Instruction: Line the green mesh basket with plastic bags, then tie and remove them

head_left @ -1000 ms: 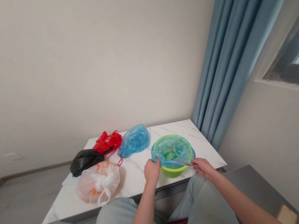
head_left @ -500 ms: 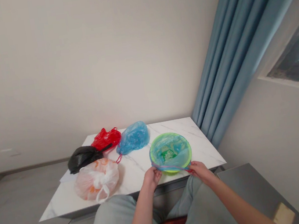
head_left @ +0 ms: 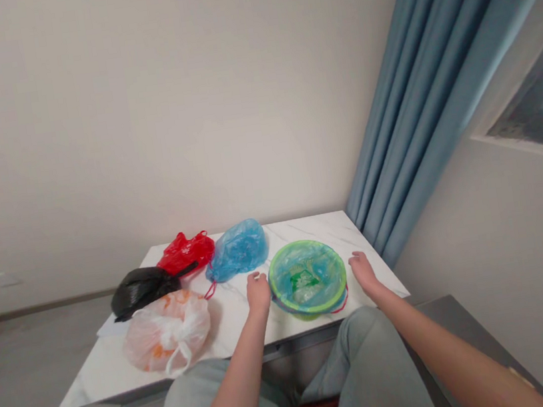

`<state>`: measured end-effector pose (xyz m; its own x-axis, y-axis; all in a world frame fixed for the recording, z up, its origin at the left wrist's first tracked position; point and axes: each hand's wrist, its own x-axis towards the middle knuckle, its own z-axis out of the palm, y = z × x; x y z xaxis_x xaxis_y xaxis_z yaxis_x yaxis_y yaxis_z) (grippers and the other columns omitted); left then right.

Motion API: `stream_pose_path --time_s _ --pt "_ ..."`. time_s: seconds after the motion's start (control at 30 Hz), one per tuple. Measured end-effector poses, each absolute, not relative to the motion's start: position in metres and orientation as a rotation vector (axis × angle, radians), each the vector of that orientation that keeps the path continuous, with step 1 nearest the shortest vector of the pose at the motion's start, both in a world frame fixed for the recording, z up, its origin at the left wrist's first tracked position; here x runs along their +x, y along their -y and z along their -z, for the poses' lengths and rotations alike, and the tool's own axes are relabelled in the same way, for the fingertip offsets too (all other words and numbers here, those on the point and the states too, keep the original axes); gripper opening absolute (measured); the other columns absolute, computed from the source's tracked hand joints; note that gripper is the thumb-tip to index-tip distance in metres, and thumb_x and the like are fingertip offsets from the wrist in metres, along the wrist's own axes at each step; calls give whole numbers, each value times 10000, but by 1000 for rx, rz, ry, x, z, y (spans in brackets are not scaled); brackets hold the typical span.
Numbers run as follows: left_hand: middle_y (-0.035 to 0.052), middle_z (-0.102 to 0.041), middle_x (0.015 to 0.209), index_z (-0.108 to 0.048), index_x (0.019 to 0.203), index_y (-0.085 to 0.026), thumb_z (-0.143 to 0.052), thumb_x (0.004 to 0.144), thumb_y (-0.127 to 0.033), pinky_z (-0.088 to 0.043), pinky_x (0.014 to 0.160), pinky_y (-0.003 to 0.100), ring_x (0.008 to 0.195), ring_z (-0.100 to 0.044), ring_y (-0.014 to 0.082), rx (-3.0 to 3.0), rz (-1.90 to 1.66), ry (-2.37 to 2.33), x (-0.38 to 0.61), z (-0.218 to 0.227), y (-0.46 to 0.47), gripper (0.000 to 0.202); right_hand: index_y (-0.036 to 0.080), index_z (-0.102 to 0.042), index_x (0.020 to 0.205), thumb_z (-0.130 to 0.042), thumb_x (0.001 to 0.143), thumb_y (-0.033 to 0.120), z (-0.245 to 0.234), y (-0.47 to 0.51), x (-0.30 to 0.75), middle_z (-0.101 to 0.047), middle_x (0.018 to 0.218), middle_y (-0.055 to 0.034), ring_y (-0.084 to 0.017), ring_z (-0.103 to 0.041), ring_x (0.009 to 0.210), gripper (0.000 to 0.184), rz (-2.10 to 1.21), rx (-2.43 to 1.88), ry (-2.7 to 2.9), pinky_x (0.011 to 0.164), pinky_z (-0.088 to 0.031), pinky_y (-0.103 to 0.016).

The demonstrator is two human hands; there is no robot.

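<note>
A round bin with a lime green rim [head_left: 279,302] stands near the front edge of the white marbled table. A thin blue drawstring garbage bag [head_left: 325,267] lines it and folds over the rim, its red drawstring hanging at the lower right. Green shows through at the bottom. To the left of the rim is my left hand [head_left: 258,289], fingers loosely bent and holding nothing; whether it touches the rim I cannot tell. My right hand [head_left: 363,271] hovers just off the right side, fingers apart and unloaded.
Left on the table [head_left: 242,302] lie a knotted white-and-orange plastic bag [head_left: 169,336], a black bag [head_left: 145,292], a red bag [head_left: 187,252] and a tied blue bag [head_left: 238,250]. A wall rises behind; a blue curtain [head_left: 398,98] hangs at the right.
Both hands have let go of the bag's front edge and moved up and outward to either side of the rim. The edge and drawstring now hang below the rim.
</note>
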<state>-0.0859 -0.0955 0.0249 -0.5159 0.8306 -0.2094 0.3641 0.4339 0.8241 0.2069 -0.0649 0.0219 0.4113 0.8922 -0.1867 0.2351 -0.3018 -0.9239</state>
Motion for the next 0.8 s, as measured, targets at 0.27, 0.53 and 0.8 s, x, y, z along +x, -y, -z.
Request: stream_pose_path --time_s 0.27,0.53,0.8 --pt "282 -666 1153 -612 1141 -72 -649 780 -306 -500 834 363 1071 -664 345 1358 -536 -2136 -66 -43 34 431 156 -581 1162 -678 745 221 -31 3 169 -652 1193 -163 -294 -597 1138 432 -639 -2003 1770 917 -433 -328" --pt "259 -669 1151 -645 1095 -106 -548 851 -365 -512 821 430 1075 -649 382 1447 -307 -2232 -68 -17 22 369 179 -636 1013 -624 825 284 -9 -6 165 -707 1069 -149 -281 -648 1035 216 -500 -2152 1950 824 -449 -312" --pt "207 -691 1099 -607 1099 -150 -460 907 -408 -531 778 399 1020 -677 333 1519 -217 -2304 -65 -13 27 354 185 -610 1074 -567 871 333 -13 -5 164 -710 1064 -122 -258 -658 1018 256 -436 -2229 2046 791 -448 -289"
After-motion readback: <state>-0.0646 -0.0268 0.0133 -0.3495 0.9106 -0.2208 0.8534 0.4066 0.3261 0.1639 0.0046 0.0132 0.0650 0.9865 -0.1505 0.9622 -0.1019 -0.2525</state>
